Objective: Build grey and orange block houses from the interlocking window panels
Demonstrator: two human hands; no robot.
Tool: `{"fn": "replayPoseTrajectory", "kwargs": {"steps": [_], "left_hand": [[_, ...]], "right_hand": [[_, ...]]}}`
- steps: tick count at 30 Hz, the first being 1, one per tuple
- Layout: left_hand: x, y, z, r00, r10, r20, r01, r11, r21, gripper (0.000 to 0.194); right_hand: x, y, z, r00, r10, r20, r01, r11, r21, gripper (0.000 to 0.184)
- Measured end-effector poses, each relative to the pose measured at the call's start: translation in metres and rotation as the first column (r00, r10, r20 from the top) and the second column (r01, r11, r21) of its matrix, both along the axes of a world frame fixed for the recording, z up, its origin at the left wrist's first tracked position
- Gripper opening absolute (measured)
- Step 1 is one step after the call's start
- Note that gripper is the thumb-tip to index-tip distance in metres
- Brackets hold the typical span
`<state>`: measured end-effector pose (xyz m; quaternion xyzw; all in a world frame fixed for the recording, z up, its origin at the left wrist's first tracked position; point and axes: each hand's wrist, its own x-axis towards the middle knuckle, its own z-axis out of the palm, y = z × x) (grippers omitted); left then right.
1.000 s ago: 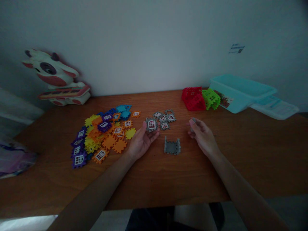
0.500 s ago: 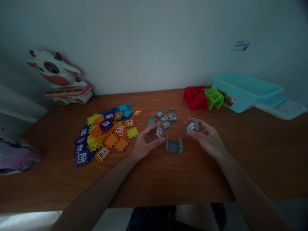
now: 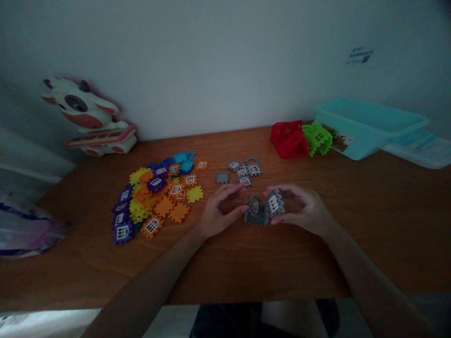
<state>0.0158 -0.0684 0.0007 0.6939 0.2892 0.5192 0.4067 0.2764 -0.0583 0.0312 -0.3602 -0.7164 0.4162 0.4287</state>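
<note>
In the middle of the table, a small grey structure of interlocking building tiles [image 3: 257,215] has a base and raised sides, and a window piece shows within it. My left hand [image 3: 219,215] is at its left with thumb and fingers apart; the thumb tip comes close to the structure, and whether it touches I cannot tell. Between the thumb and fingers of my right hand [image 3: 307,209] is a grey window tile [image 3: 275,203], tilted against or just beside the structure's right side. Beyond lie several loose grey window tiles [image 3: 242,171] and a plain grey tile [image 3: 221,177].
A heap of coloured tiles [image 3: 164,205] spreads to the left. Behind it stands a cow toy keyboard [image 3: 102,136]. At the back right are a red tile model [image 3: 289,140], a green tile model [image 3: 317,138] and a turquoise bin [image 3: 369,123]. A plastic bag [image 3: 28,230] lies far left.
Both hands have closed in on the grey structure. The window piece from my left hand now appears in it, and that hand has let go. My right hand has brought its window tile to the structure's right side.
</note>
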Motion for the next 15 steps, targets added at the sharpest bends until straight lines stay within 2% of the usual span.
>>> {"fn": "replayPoseTrajectory", "kwargs": {"steps": [4,10,12,15], "left_hand": [[0.0031,0.0005,0.0017,0.997,0.03,-0.069,-0.029,0.999,0.014,0.05],[0.0061,-0.0036,0.0047,0.961,-0.007,-0.277,-0.019,0.995,-0.093,0.088],[0.0076,-0.0048,0.0053,0.943,-0.003,-0.334,-0.013,0.999,-0.046,0.092],[0.0087,-0.0047,0.0039,0.909,0.042,-0.415,-0.03,0.999,0.035,0.088]], "right_hand": [[-0.0022,-0.0019,0.0009,1.0,0.019,0.025,-0.018,0.999,-0.05,0.063],[0.0002,-0.0025,0.0013,1.0,0.009,0.029,-0.008,0.999,-0.031,0.06],[0.0014,-0.0023,0.0008,1.0,0.007,0.014,-0.007,1.0,-0.029,0.06],[0.0019,-0.0024,0.0007,1.0,0.023,0.005,-0.023,0.999,-0.037,0.059]]}}
